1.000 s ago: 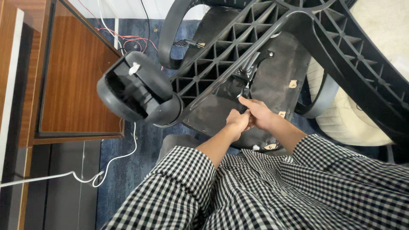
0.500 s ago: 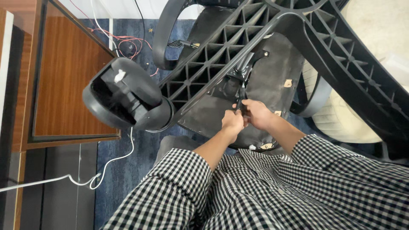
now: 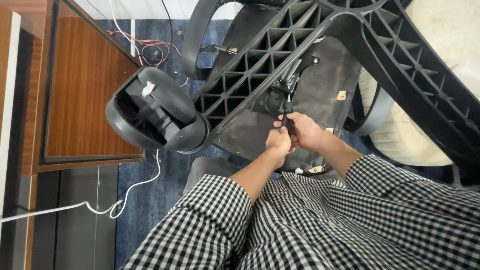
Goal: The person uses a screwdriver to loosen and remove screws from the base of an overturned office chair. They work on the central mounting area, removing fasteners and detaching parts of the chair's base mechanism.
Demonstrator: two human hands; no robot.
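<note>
Both hands [image 3: 292, 136] gripping screwdriver [image 3: 285, 114], upturned chair [image 3: 320, 95]

A dark blue carpet [image 3: 150, 190] covers the floor, with a brown wooden cabinet [image 3: 85, 95] at nine o'clock, red and white cables [image 3: 145, 47] at eleven, a white cord [image 3: 100, 207] at eight, and a cream cushioned seat [image 3: 400, 140] at three.

The ribbed chair leg [image 3: 260, 60] runs just above both hands, closing off the way up. Left of that leg the caster wheel [image 3: 152, 112] blocks passage. Below the leg, the seat underside [image 3: 325, 85] lies open.
</note>
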